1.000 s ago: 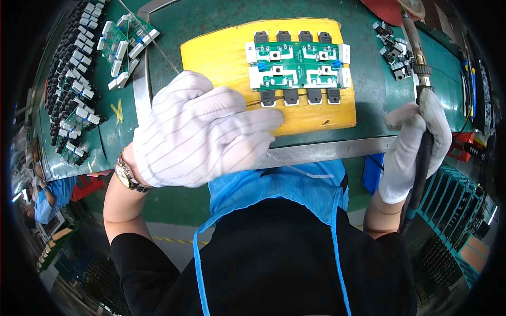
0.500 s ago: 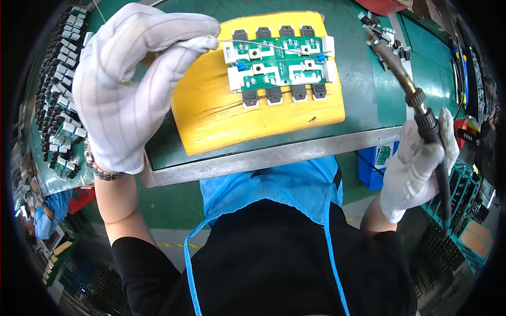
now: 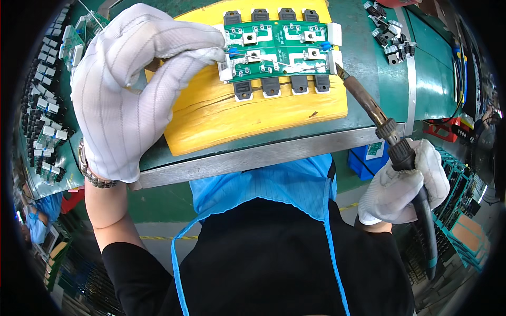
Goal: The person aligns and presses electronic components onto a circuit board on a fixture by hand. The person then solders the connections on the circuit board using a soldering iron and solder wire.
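Observation:
A green circuit board (image 3: 271,36) lies on a yellow block (image 3: 247,118), with black flat components along its far and near sides and white blocks at its ends. My gloved left hand (image 3: 132,87) pinches a thin solder wire (image 3: 255,56) between thumb and forefinger; the wire slants over the board toward its near right part. My gloved right hand (image 3: 408,181) is wrapped round a soldering iron (image 3: 371,108). Its tip is by the board's right end, beside a white block; whether they touch, I cannot tell.
Rows of similar boards (image 3: 47,134) with white blocks crowd the far left. Black and white components (image 3: 392,42) lie in a pile at the back right. A metal edge (image 3: 253,152) runs along the green table's front. Below it, on the right, is a blue bin (image 3: 361,164).
The soldering iron has swung left and its tip is now close to the board's right end. The solder wire now crosses lower on the board. The whole view has shifted slightly.

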`<state>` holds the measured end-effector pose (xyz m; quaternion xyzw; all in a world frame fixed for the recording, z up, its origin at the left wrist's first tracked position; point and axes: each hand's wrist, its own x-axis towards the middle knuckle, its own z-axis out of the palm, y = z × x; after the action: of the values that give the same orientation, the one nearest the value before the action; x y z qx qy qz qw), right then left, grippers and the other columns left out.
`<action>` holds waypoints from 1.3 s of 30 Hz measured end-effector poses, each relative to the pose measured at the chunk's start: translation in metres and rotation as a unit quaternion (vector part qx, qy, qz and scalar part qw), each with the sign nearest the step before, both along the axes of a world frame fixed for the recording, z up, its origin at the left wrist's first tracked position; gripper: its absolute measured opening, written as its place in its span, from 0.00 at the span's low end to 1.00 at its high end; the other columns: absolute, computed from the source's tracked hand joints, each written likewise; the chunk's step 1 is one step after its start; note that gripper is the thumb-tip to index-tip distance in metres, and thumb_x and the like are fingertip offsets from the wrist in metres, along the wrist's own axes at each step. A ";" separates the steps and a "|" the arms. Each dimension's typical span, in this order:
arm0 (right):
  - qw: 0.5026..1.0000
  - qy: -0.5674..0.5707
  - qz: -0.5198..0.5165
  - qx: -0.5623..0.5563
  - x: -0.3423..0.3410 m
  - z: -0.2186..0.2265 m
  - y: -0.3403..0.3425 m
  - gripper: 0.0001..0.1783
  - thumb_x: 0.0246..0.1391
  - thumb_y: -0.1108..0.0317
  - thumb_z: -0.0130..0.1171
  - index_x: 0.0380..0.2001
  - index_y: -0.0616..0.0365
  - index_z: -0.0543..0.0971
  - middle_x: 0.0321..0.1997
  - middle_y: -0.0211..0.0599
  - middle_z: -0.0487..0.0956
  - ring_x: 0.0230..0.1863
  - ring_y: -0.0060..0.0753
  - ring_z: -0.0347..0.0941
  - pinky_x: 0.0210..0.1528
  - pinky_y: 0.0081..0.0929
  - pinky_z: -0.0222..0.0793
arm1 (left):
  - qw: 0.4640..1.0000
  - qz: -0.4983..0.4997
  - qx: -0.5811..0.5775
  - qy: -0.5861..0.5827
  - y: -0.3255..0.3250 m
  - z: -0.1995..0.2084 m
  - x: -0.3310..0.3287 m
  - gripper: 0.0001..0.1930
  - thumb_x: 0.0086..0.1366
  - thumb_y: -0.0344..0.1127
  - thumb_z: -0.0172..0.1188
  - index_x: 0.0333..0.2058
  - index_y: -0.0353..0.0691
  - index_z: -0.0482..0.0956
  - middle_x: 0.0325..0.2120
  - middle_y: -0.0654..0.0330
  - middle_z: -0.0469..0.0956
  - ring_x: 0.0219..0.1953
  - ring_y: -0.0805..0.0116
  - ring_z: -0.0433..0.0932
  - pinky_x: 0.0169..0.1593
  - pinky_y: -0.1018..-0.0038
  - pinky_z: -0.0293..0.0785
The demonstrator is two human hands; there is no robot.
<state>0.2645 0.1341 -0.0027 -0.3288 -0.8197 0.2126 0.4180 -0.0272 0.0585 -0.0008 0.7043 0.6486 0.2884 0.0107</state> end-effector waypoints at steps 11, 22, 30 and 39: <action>0.975 -0.142 0.128 0.110 0.002 0.013 0.009 0.14 0.60 0.67 0.47 0.35 0.73 0.68 0.27 0.53 0.74 0.21 0.35 0.70 0.24 0.29 0.69 | 0.999 -0.033 -0.005 0.020 0.001 -0.001 0.003 0.05 0.55 0.24 0.62 0.32 0.36 0.81 0.31 0.61 0.82 0.34 0.66 0.76 0.42 0.75 0.71; 0.975 -0.098 0.185 0.068 0.003 -0.002 0.006 0.15 0.60 0.64 0.48 0.37 0.69 0.66 0.27 0.49 0.72 0.19 0.32 0.66 0.22 0.28 0.66 | 0.999 0.009 0.007 -0.041 -0.011 0.000 -0.013 0.05 0.59 0.26 0.55 0.32 0.33 0.80 0.33 0.56 0.80 0.34 0.64 0.75 0.43 0.74 0.70; 0.991 0.010 0.035 0.129 0.015 -0.023 0.006 0.17 0.66 0.61 0.43 0.44 0.67 0.64 0.30 0.46 0.69 0.26 0.29 0.67 0.24 0.23 0.70 | 0.938 -0.337 0.081 -0.010 0.010 -0.023 -0.009 0.11 0.49 0.37 0.63 0.33 0.44 0.78 0.37 0.63 0.81 0.25 0.69 0.72 0.33 0.71 0.63; 0.986 0.048 -0.066 0.143 0.002 -0.026 0.010 0.19 0.66 0.59 0.41 0.46 0.68 0.66 0.15 0.28 0.57 0.12 0.16 0.49 0.16 0.14 0.53 | 0.971 -0.191 -0.015 0.145 -0.007 -0.022 0.035 0.17 0.50 0.36 0.63 0.42 0.48 0.76 0.51 0.76 0.76 0.34 0.72 0.72 0.34 0.73 0.61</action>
<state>0.2668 0.1446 -0.0287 -0.3083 -0.7973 0.0810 0.5126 0.0077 0.0519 -0.0230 0.8491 0.5011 0.1660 -0.0182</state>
